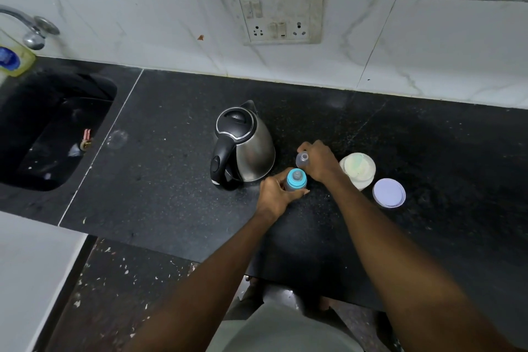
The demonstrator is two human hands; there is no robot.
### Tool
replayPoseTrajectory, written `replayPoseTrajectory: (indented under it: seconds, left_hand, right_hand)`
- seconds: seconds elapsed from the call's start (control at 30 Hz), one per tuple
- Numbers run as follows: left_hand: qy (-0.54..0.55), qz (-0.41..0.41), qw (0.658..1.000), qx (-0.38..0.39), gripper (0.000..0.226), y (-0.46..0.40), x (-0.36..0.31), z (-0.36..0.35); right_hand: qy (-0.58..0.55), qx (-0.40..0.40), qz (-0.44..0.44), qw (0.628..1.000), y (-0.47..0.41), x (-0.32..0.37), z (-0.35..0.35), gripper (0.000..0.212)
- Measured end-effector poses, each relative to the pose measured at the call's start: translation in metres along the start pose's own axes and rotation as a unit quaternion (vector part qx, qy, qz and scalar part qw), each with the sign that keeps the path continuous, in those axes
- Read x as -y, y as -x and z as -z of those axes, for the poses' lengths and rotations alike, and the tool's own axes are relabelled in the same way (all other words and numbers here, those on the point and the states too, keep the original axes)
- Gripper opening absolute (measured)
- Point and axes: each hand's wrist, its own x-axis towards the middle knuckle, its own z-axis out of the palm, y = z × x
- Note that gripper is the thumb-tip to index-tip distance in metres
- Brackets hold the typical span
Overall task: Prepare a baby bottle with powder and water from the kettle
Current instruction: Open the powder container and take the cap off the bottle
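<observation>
A baby bottle with a blue collar and clear teat stands on the black counter, and my left hand grips its body. My right hand holds a clear cap just above and behind the bottle's top. A steel kettle with a black lid and handle stands directly to the left of the bottle, lid closed. To the right sits an open white powder tub, partly hidden by my right wrist, and its pale lilac lid lies flat beside it.
A black sink is sunk into the counter at the far left, with a tap above it. A switch and socket plate is on the tiled wall behind the kettle. The counter's front edge runs near my body.
</observation>
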Motion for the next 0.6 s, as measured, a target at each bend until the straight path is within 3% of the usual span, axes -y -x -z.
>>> replayPoseTrajectory:
  seconds: [0.2, 0.27, 0.47, 0.6]
  left_hand:
    - [-0.001, -0.003, 1.000, 0.001, 0.066, 0.000, 0.001, 0.000]
    - [0.004, -0.008, 1.000, -0.002, 0.066, 0.001, 0.001, -0.002]
    - [0.044, -0.009, 0.999, -0.023, 0.055, 0.002, 0.003, -0.009]
    - [0.061, -0.008, 0.998, -0.032, 0.052, 0.003, 0.009, -0.011]
  right_hand:
    - [-0.004, 0.028, -0.024, 0.999, 0.007, -0.001, -0.003, 0.082]
    - [-0.021, 0.032, -0.028, 0.999, 0.013, 0.001, 0.008, 0.085]
    - [-0.146, -0.015, -0.012, 0.989, 0.048, 0.020, 0.061, 0.047]
    - [-0.092, 0.060, -0.026, 0.994, 0.073, 0.037, 0.063, 0.036]
